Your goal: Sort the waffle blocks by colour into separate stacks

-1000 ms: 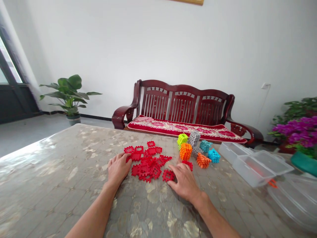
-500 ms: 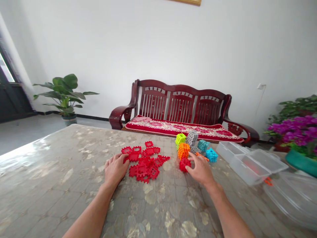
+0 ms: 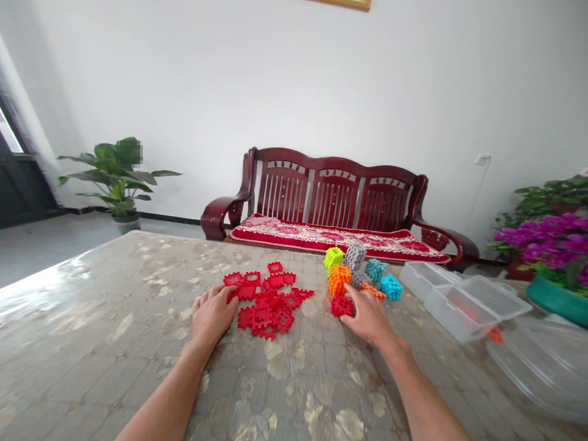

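Note:
Flat red interlocking pieces (image 3: 269, 306) lie in a loose pile on the patterned table (image 3: 248, 380). At the pile's left edge rests my left hand (image 3: 214, 312), its thumb side touching a red piece. My right hand (image 3: 368, 313) is closed round a small red cube (image 3: 340, 305), thumb at its near side and fingers over its far side. Just beyond that cube stand an orange block (image 3: 340, 279), a yellow-green block (image 3: 333, 261) and a tall grey block (image 3: 356, 255). Two blue blocks (image 3: 391, 286) sit to their right, with orange pieces (image 3: 374, 291) beside my right fingers.
An open clear plastic box (image 3: 459, 306) with red pieces inside stands at the right. Near it are a transparent lid (image 3: 542, 361), an orange piece (image 3: 495, 334) and purple flowers in a teal pot (image 3: 555, 300). A wooden bench (image 3: 337, 190) is behind the table.
The fingers of my right hand have shifted slightly over the far side of the red cube. My left hand stays at the red pile. The view has moved a little.

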### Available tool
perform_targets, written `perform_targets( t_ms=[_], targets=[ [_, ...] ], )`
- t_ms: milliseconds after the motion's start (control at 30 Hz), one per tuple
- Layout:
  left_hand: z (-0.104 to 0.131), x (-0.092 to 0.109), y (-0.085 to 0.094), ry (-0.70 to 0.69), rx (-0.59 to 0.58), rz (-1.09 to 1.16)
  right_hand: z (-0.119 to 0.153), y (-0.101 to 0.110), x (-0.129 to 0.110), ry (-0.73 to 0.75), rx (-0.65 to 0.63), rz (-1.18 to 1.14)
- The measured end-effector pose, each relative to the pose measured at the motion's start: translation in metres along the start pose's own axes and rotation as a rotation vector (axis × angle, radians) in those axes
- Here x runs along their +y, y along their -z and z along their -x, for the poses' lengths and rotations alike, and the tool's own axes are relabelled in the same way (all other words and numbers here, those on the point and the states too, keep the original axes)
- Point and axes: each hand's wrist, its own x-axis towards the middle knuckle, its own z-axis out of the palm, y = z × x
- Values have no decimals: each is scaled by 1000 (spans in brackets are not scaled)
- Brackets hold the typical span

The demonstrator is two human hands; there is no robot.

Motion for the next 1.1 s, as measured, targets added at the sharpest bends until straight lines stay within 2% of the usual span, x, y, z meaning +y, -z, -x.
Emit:
perform_targets(
  t_ms=[467,600,767,900,1100],
  targets=[
    [0,1,1,11,-7,11,0,-6,1,16,-6,-43],
    [1,2,4,5,2,7,1,0,-3,56,45,-47],
    [3,5,6,11,10,17,2,5,-34,125,109,-113],
    [3,5,6,15,6,20,-1,-9,-70,131,35,-207],
    [3,4,6,13,6,22,-30,-28,-102,346,-124,-224]
  ],
)
